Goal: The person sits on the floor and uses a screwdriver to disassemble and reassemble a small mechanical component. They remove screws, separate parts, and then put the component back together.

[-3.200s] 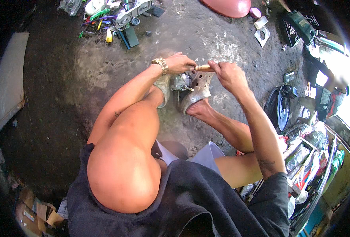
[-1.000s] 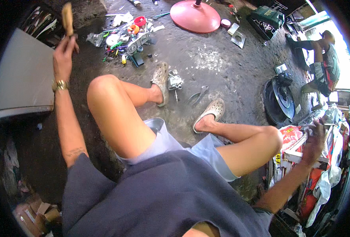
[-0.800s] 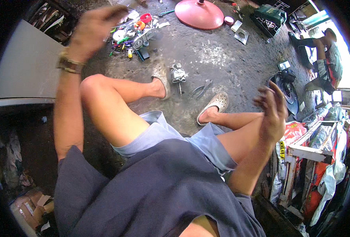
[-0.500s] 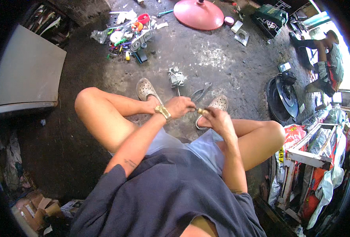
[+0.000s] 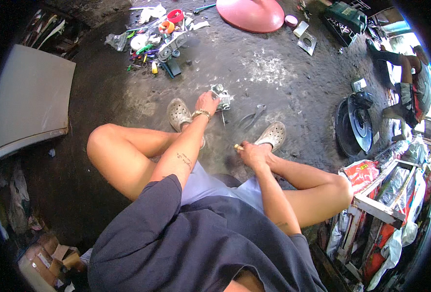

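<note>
My left hand point(image 5: 207, 103) has reached forward to a small silver cast-metal part point(image 5: 221, 93) on the floor between my feet. Its fingers close on the left side of that part, with the fingertips partly hidden. A thin rod point(image 5: 224, 118) sticks out from the part toward me. Near my right shoe, my right hand point(image 5: 255, 155) is closed around a small brass-coloured piece point(image 5: 238, 147), whose end shows past the fingers. A pair of pliers point(image 5: 253, 117) lies on the floor between the metal part and my right shoe point(image 5: 273, 135).
Ahead on the left is a pile of small plastic odds and ends point(image 5: 159, 41). A pink dome-shaped cover point(image 5: 251, 14) stands beyond. A black round pan-like thing point(image 5: 347, 127) lies to the right, near another person point(image 5: 410, 78). Close right is a white frame point(image 5: 381, 209); left, a grey cabinet point(image 5: 30, 97).
My hands were together at the brass piece. My left hand has left it and moved forward to the metal part. My right hand has drawn slightly back, still holding the brass piece.
</note>
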`<state>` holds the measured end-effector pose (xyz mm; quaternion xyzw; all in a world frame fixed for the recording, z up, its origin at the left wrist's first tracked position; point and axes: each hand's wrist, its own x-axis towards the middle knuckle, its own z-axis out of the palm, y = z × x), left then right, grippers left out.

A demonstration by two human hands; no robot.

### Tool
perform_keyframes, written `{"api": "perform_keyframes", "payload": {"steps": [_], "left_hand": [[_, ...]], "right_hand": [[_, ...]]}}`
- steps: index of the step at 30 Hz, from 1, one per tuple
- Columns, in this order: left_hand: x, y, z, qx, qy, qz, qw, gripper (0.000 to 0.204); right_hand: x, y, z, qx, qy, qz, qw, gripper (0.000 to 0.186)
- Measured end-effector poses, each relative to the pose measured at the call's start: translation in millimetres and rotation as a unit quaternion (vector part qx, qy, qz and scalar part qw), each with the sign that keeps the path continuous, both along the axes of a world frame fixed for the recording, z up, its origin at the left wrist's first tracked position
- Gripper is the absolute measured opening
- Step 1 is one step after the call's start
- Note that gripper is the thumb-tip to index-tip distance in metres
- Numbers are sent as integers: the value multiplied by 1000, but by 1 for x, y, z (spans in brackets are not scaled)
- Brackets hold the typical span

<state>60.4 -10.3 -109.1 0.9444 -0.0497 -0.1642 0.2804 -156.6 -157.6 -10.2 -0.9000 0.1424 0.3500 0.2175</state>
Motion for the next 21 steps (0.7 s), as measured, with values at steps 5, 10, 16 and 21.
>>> {"api": "perform_keyframes", "payload": {"steps": [5,10,16,21], "left_hand": [[-1,-1,-15,-54,-43,-19,997,25],[-6,-10,-10,-37,-90,-39,995,20],[-6,-9,-14,-74,-82,-3,994,23],[-12,8,-33,-234,15,125,964,21]], "right_hand": [[-22,23,-74,67,39,-24,997,34],[-24,15,-81,76,72,-12,994,36],[-11,14,-91,30,-30,5,999,38],[48,-11,-111,-60,-161,-322,931,46]]}}
